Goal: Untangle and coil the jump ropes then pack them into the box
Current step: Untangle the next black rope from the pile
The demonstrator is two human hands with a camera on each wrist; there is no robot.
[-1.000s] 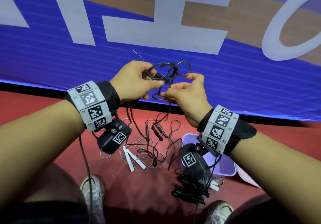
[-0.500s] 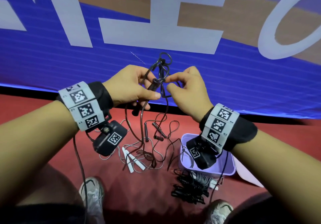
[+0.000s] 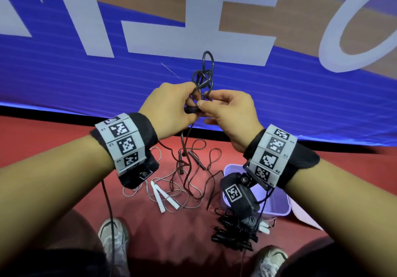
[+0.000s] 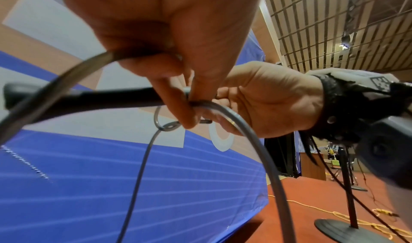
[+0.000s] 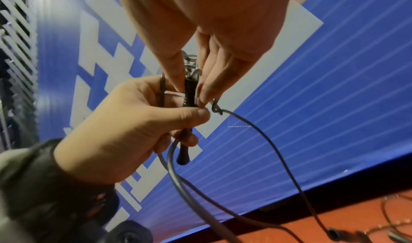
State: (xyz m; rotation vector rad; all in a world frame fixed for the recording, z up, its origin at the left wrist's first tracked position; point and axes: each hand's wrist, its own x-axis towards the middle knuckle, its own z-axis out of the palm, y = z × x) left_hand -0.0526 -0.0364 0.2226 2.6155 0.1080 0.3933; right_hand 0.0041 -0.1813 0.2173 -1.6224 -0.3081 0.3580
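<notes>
1. Blue banner [image 3: 64,79] with large white lettering, standing upright along the far edge of the red floor [image 3: 53,139].
2. Two white sneakers [image 3: 113,236] on the floor.
3. Black round-based stand [image 4: 341,229], beside a yellow cable [image 4: 330,213].

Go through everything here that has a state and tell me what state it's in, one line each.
Left hand: grips the black handle and cord.
Right hand: pinches the cord at the knot.
Dark jump rope: knotted, held up, its tail trailing to the floor.
Black handle: held in the left hand.
White-handled rope: loose and tangled on the floor.
Black coiled ropes: bundled, lying outside the box.
Purple box: open; contents hidden.
</notes>
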